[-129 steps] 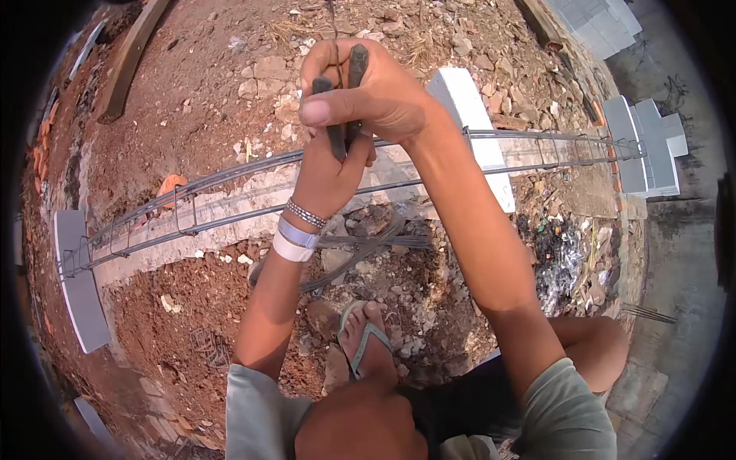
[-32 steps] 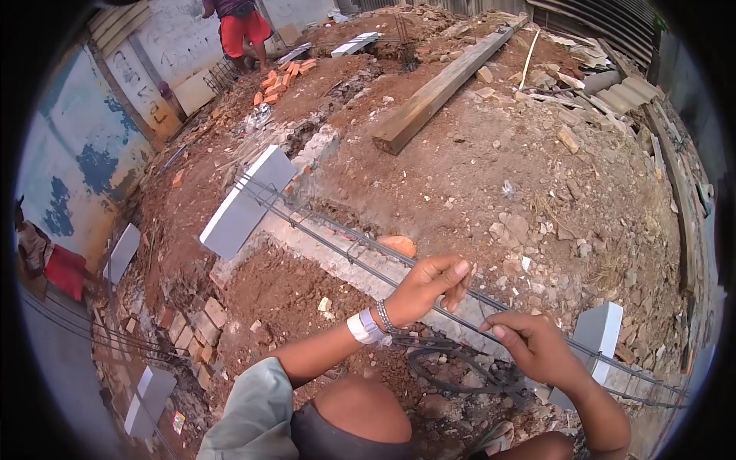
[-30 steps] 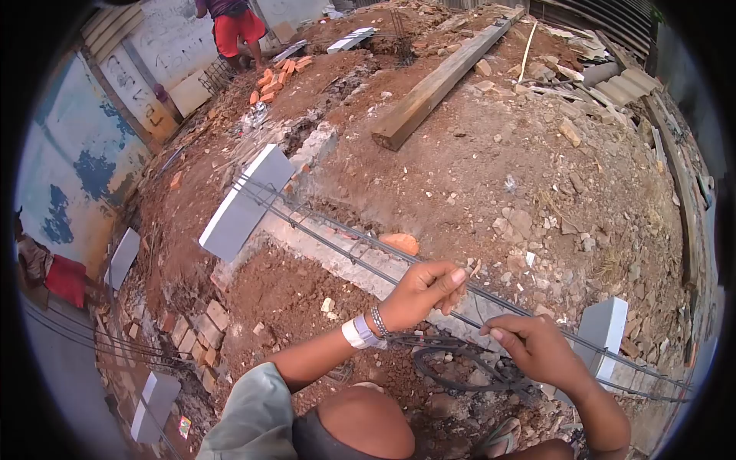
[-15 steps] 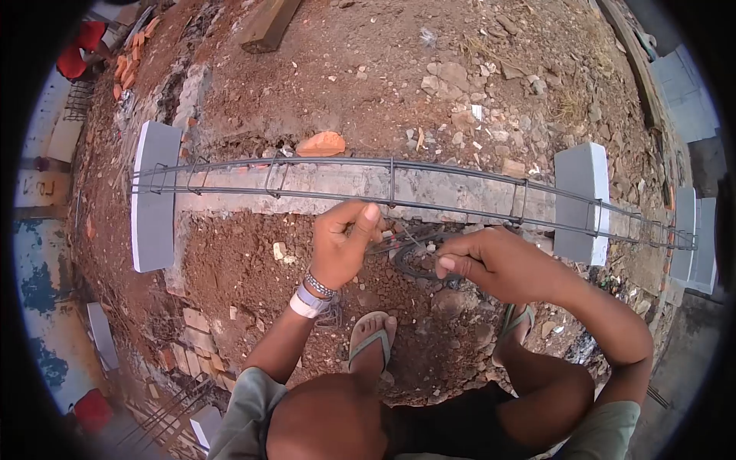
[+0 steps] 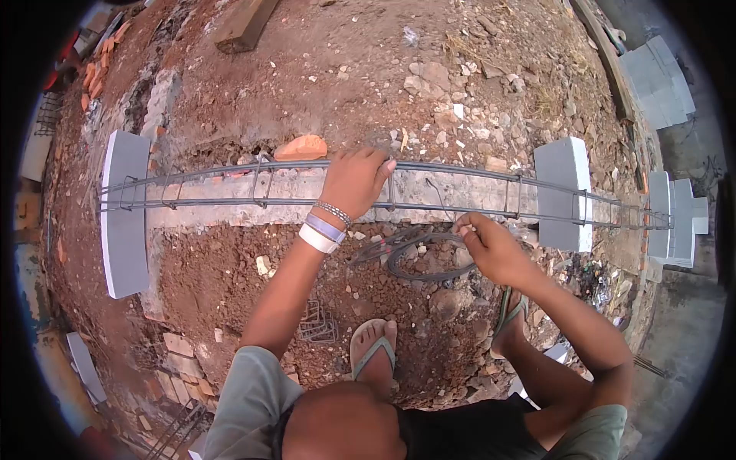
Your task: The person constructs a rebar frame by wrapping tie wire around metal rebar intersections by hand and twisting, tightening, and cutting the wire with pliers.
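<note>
Steel rebar cage under one hand, tie wire in the other

Bridging the left grey block (image 5: 126, 215) nearer its far edge and the right grey block (image 5: 560, 193) nearer its near edge, the rebar cage (image 5: 392, 205) looks heavy and stiff, best held by a long bar beside a stirrup. The left hand (image 5: 354, 184) lies over the far bar; whether its grip closes underneath, I cannot tell. The right hand (image 5: 494, 247) has a narrow grip, pinching thin tie wire (image 5: 440, 198), light and probably easily bent, best taken near its end. Half a second ago the left hand was clear of the bars; now it touches them, and the wire crosses the near bar.
</note>
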The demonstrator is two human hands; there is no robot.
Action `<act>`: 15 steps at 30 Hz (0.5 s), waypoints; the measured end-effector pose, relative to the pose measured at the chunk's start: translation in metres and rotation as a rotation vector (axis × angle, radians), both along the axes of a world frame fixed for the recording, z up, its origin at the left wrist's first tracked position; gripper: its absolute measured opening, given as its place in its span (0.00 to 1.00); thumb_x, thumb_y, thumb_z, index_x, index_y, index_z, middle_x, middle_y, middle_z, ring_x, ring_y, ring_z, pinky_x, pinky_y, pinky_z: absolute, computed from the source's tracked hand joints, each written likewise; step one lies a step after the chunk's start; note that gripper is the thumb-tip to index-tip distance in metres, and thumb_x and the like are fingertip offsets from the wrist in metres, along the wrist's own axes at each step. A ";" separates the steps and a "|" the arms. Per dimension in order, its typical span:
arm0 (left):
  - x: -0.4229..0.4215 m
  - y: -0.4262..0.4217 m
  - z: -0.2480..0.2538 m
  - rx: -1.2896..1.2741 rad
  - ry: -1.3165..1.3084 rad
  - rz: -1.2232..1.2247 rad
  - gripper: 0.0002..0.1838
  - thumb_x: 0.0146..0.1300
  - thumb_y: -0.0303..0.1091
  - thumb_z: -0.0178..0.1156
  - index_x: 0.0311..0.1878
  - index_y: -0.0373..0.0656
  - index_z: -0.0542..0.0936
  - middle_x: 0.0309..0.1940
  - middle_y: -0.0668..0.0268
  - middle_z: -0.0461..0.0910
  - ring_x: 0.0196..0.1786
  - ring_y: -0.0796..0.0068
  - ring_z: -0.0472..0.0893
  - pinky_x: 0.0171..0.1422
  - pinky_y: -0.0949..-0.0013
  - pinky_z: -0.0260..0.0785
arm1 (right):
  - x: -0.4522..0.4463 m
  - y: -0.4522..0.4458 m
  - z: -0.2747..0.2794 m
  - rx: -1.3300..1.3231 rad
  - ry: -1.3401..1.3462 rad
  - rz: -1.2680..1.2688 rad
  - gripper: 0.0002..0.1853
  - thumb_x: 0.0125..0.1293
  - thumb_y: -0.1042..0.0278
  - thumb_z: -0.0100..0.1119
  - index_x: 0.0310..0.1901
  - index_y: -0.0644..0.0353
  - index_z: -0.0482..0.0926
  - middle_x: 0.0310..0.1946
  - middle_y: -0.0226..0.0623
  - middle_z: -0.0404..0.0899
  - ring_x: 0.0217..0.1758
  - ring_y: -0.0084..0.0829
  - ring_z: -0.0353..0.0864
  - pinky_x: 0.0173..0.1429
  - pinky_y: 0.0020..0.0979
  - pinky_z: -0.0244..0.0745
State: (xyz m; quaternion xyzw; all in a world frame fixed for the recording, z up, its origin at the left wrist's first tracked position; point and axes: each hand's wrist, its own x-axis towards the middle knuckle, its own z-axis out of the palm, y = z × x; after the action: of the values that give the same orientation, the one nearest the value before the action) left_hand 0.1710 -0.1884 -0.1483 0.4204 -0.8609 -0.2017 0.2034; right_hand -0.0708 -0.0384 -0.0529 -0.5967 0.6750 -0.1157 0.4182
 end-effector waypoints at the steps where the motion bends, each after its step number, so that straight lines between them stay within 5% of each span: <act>1: -0.004 -0.004 0.000 0.044 -0.008 0.007 0.18 0.77 0.46 0.53 0.49 0.40 0.81 0.41 0.52 0.83 0.46 0.47 0.81 0.51 0.48 0.69 | 0.010 -0.007 0.007 0.018 0.036 -0.029 0.11 0.78 0.67 0.50 0.50 0.62 0.79 0.21 0.42 0.74 0.27 0.38 0.76 0.38 0.40 0.72; 5: -0.011 -0.008 -0.007 -0.009 0.105 0.019 0.17 0.76 0.45 0.53 0.46 0.39 0.80 0.36 0.50 0.81 0.39 0.43 0.81 0.43 0.45 0.69 | 0.019 -0.016 -0.020 -0.223 0.232 0.070 0.10 0.75 0.70 0.51 0.51 0.62 0.80 0.21 0.50 0.80 0.28 0.51 0.83 0.38 0.48 0.76; 8: -0.009 -0.008 -0.001 0.038 0.087 0.016 0.16 0.75 0.44 0.52 0.43 0.41 0.81 0.37 0.57 0.83 0.42 0.49 0.83 0.49 0.46 0.70 | 0.040 -0.024 -0.015 -0.198 0.443 0.120 0.11 0.69 0.75 0.53 0.50 0.66 0.77 0.28 0.58 0.83 0.36 0.58 0.87 0.42 0.54 0.81; 15: -0.005 -0.005 -0.007 -0.011 0.010 0.047 0.19 0.77 0.47 0.50 0.48 0.39 0.80 0.38 0.50 0.82 0.45 0.45 0.82 0.48 0.47 0.72 | 0.068 -0.040 -0.048 -0.230 0.579 0.040 0.06 0.66 0.74 0.56 0.40 0.67 0.75 0.25 0.56 0.84 0.32 0.56 0.88 0.37 0.50 0.83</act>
State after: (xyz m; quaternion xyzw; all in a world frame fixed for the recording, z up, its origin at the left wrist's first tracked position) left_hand 0.1663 -0.1933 -0.1550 0.4385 -0.8508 -0.1942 0.2149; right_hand -0.0024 -0.0784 -0.1010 -0.6612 0.7369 -0.0081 0.1404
